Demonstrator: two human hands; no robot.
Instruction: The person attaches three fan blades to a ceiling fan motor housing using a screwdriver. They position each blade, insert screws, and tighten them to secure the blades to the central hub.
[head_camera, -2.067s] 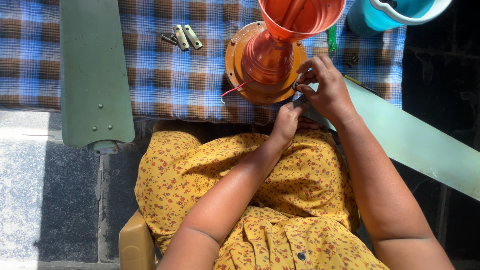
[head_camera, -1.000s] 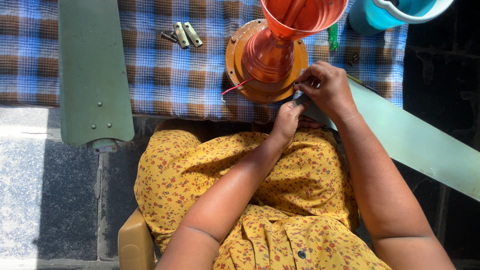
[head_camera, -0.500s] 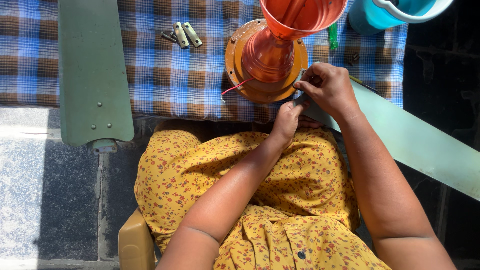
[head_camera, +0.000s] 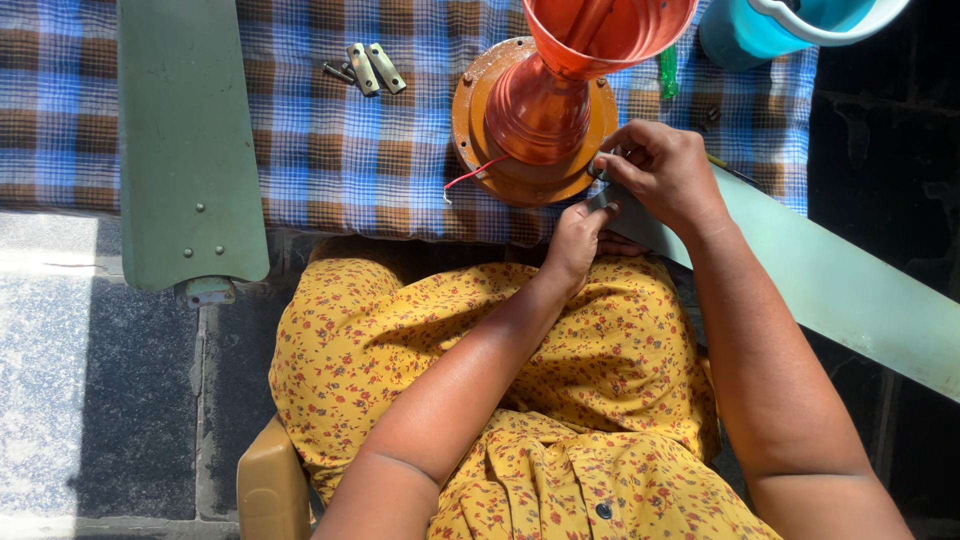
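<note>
While the orange fan motor housing (head_camera: 535, 125) sits upright on the blue and brown checked cloth (head_camera: 330, 150), both hands work at its rim at about 4 o'clock. The right hand (head_camera: 665, 170) is curled over the inner end of a pale green fan blade (head_camera: 830, 275), fingers pressed down where blade meets housing. The left hand (head_camera: 580, 235) comes up from below and pinches the same blade end from the underside; whether a small fastener sits between its fingertips cannot be told.

The blade runs away toward 4 o'clock, off the cloth and unsupported. It appears to be thin, stiff sheet metal: light, but long enough to lever and sag at the joint, so the sound hold is close to the root, as now. The housing looks heavy and stable, with smooth painted sides; its flat flange is the better purchase. A red wire (head_camera: 470, 178) trails at 8 o'clock and looks easily snagged.

A second green blade (head_camera: 185, 140) lies at 9 o'clock, with small metal brackets (head_camera: 365, 68) at 10 o'clock and a blue tub (head_camera: 770, 30) at 2 o'clock.
</note>
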